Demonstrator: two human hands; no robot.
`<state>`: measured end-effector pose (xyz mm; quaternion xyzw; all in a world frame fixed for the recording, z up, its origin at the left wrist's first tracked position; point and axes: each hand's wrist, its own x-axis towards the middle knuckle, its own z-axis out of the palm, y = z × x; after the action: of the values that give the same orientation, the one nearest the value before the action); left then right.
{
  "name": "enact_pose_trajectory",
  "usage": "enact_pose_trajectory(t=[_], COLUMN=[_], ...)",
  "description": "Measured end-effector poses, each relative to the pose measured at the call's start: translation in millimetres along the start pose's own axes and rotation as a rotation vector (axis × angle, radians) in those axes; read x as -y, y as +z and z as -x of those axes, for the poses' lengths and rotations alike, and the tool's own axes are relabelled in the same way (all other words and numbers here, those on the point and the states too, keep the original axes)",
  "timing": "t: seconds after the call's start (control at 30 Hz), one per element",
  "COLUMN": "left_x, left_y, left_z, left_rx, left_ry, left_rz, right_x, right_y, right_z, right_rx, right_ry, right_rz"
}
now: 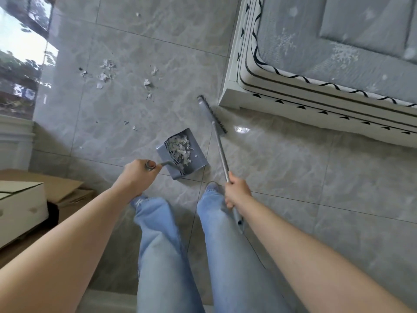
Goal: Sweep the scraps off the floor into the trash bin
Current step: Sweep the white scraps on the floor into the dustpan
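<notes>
Two hands are busy: your left hand [137, 177] holds the dustpan [181, 153], your right hand [237, 193] holds the broom [220, 141]. Next, sweep the far-left scraps [106, 73] in.

Beyond the fingers [150, 164] lie a slate-grey plastic dustpan [184, 154] heaped with white paper scraps [180, 148], a silver-handled broom with dark bristles [213, 116], a grey marbled tile floor [293, 168], and a pale grey snowflake-patterned mattress with black wavy trim [327, 48].

No legible text, label or number anywhere (only snowflake patterning on the mattress [327, 48]).
</notes>
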<state>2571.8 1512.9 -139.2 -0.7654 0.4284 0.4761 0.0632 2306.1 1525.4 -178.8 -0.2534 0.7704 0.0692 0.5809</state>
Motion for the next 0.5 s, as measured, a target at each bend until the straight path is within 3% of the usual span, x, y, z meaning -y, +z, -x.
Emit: enact_pose_trajectory(t=[0.17, 0.33, 0.5], left_x=[5.7, 14.4, 47.9], left_y=[2.5, -2.1, -24.4], left_z=[-2.9, -0.3, 13.5], left_rx=[-0.017, 0.005, -0.009], left_ry=[0.029, 0.033, -0.006], left_rz=[0.031, 0.063, 0.108], right_x=[24.4, -3.7, 9.5], right_y=[5.8, 76.2, 117.5], right_z=[-30.7, 31.0, 78.2], right_rx=[-0.017, 0.119, 0.124], right_ry=[0.084, 0.199, 0.148], right_rz=[-0.038, -0.269, -0.445])
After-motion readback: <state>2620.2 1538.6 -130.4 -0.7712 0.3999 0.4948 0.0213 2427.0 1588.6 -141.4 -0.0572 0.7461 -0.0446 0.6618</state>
